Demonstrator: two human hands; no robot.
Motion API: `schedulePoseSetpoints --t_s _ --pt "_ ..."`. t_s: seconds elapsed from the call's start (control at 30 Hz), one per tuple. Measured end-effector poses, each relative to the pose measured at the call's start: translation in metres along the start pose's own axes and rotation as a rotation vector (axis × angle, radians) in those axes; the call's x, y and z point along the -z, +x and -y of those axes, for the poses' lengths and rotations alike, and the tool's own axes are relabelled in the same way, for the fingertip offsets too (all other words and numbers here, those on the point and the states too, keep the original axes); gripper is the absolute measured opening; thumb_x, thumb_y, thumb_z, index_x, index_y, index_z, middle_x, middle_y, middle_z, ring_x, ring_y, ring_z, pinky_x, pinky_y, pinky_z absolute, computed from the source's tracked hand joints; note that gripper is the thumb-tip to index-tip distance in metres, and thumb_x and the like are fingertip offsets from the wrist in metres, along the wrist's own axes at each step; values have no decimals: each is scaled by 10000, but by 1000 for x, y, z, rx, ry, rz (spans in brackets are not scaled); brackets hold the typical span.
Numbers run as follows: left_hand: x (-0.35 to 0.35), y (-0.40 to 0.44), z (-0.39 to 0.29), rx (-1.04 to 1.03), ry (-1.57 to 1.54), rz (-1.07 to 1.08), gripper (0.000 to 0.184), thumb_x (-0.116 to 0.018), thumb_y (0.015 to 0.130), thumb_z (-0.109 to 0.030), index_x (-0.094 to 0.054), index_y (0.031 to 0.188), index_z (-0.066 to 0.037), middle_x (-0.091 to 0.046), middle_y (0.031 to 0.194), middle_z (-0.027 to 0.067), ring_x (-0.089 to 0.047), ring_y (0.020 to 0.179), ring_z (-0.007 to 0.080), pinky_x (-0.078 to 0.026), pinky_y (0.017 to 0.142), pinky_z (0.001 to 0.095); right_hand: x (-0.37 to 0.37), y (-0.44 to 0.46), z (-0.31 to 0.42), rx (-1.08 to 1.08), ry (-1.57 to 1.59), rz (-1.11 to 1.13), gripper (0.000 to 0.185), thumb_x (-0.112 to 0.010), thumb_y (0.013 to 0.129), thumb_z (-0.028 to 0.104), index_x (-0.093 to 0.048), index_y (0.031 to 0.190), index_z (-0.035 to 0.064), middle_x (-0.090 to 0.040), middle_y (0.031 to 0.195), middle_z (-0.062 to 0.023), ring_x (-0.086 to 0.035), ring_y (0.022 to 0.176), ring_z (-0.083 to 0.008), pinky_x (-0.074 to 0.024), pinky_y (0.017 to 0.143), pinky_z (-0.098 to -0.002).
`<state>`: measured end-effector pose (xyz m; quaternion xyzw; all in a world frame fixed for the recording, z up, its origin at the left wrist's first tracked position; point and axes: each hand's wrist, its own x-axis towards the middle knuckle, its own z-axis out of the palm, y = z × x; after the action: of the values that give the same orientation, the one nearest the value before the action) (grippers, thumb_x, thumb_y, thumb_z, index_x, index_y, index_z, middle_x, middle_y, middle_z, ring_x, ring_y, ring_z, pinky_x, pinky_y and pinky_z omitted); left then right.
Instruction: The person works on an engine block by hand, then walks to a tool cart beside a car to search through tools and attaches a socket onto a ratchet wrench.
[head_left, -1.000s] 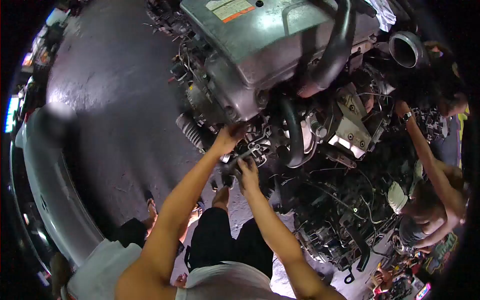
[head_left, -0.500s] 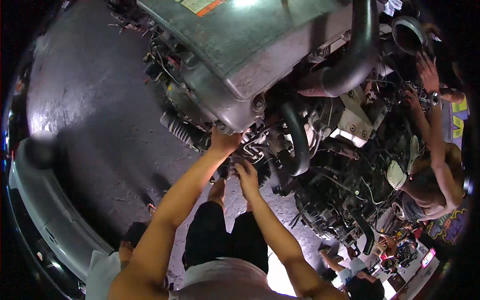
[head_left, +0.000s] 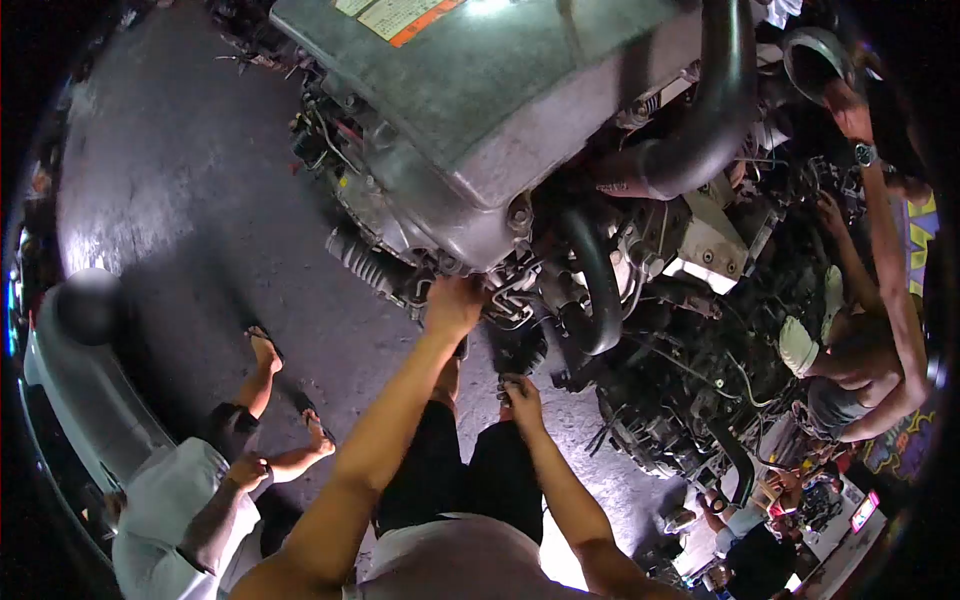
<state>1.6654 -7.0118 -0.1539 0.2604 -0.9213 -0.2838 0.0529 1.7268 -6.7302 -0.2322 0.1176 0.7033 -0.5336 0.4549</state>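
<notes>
My left hand is closed at the lower edge of a big engine, just below its grey metal cover. Its fingertips are hidden among the engine parts, so I cannot see what they grip. Lower down, apart from the engine, my right hand has its fingers closed around a small dark metallic piece, too small to name. A ribbed hose lies left of my left hand. Thin metal lines and a curved black hose are to its right.
At the right, a co-worker has one hand at a wide round duct. A person in a white shirt is at the lower left, beside a silver car. Wiring and machine parts fill the right side.
My right hand has dropped down, away from the engine and my left hand, which stays at the engine. The person in white has come further into view. The co-worker's hand has moved into the duct opening.
</notes>
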Motion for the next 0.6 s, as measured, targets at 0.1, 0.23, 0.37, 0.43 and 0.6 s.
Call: schedulePoseSetpoints --t_s 0.1,0.23,0.37,0.43,0.6 --pt "-22 12 28 -179 115 -98 255 -577 885 -337 -680 945 -112 -686 924 126 -648 834 333 -497 713 471 17 0 -29 32 -87 23 240 -568 905 127 -592 1109 3 -666 904 -119 -638 718 -170 -508 630 -285" --pt "-14 33 28 -289 244 -149 321 -593 876 -409 -674 1068 -165 -682 1047 68 -632 966 308 -491 794 458 32 -9 -31 17 -127 -26 318 -600 880 159 -587 1161 10 -671 933 -136 -647 866 -203 -520 715 -311" --pt "-4 33 28 -285 161 -57 395 -579 879 -450 -650 1138 -160 -653 1135 76 -581 1086 310 -423 932 494 63 4 -81 53 -273 -88 297 -611 883 174 -604 1132 11 -659 948 -119 -619 866 -195 -502 733 -315" --pt "-13 29 27 -298 225 -171 388 -561 896 -455 -650 1145 -172 -667 1081 58 -605 1035 290 -423 930 462 73 2 -99 40 -201 -108 219 -609 910 168 -621 1074 24 -634 850 -45 -587 721 -116 -487 623 -262" --pt "-11 20 -6 -162 408 -250 255 -578 893 -393 -691 1020 -204 -683 980 56 -629 949 295 -464 844 461 80 -10 -78 -123 -175 -144 221 -607 909 172 -617 1066 16 -613 782 -41 -561 638 -112 -480 587 -268"
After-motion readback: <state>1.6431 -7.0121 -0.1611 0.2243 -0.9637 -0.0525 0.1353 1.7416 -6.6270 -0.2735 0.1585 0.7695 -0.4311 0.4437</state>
